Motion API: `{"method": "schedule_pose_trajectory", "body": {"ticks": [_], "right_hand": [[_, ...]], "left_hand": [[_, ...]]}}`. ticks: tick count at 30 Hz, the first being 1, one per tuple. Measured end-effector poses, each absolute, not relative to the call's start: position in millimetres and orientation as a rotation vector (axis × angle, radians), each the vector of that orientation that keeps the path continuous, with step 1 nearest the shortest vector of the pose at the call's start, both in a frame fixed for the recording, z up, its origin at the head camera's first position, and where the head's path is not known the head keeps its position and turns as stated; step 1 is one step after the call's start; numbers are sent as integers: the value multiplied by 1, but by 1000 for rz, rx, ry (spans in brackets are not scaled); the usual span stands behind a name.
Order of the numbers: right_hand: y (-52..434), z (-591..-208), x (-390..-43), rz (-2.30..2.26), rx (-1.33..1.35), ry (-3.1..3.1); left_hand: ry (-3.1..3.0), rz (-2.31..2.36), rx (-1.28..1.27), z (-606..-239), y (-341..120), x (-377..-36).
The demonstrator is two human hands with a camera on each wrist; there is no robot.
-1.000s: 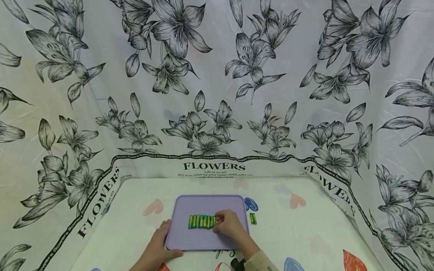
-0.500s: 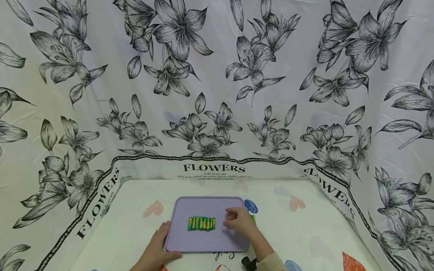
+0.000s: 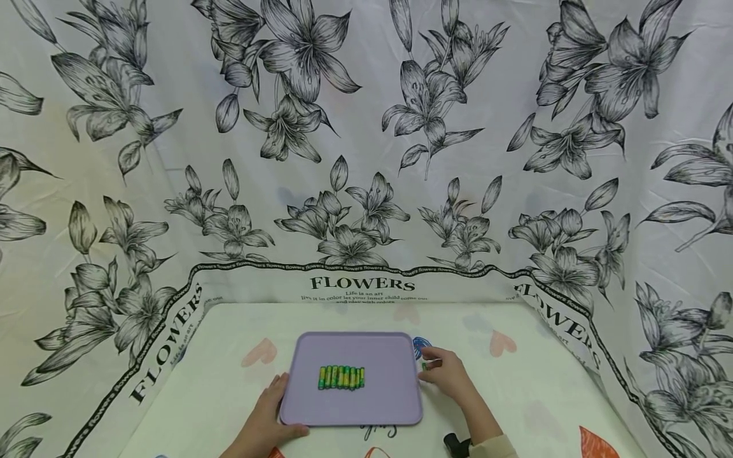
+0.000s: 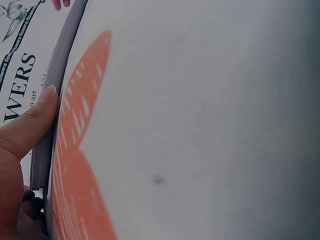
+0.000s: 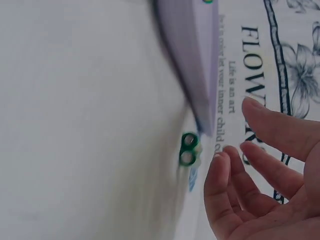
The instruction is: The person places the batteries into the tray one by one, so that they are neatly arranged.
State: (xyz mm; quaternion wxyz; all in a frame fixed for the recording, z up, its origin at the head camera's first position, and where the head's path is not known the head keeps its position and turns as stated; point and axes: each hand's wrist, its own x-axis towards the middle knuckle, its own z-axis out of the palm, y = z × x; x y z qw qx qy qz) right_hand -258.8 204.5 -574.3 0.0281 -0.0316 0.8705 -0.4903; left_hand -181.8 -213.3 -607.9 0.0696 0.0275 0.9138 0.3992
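Note:
A light purple tray (image 3: 366, 408) lies on the table, with a side-by-side row of green and yellow batteries (image 3: 341, 377) near its middle. My left hand (image 3: 265, 413) rests against the tray's near left corner, its fingers along the left side and thumb at the front edge. In the left wrist view the extended thumb (image 4: 37, 117) touches the tray's side. Just beyond the tray's right edge, my right hand (image 3: 449, 374) hovers with loosely bent fingers and holds nothing. Two batteries (image 5: 188, 149) lie together beside the tray, mostly hidden by that hand in the head view.
A white tablecloth (image 3: 515, 394) with printed hearts and leaves covers the table. Behind it hangs a flower-printed curtain (image 3: 366, 222), which also closes off both sides. A black object (image 3: 456, 444) sits at my right wrist by the beige sleeve (image 3: 494, 447).
My right hand has left the end of the battery row and moved right, across the tray's edge to the two batteries outside. My left hand has stayed at the tray's corner.

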Motion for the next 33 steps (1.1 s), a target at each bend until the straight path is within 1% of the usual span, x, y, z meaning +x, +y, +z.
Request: {"method": "schedule_pose_trajectory", "body": {"ticks": [6, 10, 23, 29, 33], "right_hand": [[216, -584, -260, -1259, -56, 2805], [217, -588, -261, -1189, -42, 2800], [218, -591, -263, -1105, -133, 2850], [220, -589, -262, -1103, -127, 2861], [223, -584, -260, -1188, -93, 2825]], "left_hand": [[2743, 1207, 86, -608, -213, -182], [2750, 1201, 89, -609, -213, -182], [2754, 1211, 82, -608, -212, -182], [2752, 1203, 89, -612, -214, -182], [2747, 1195, 91, -613, -215, -184]]}}
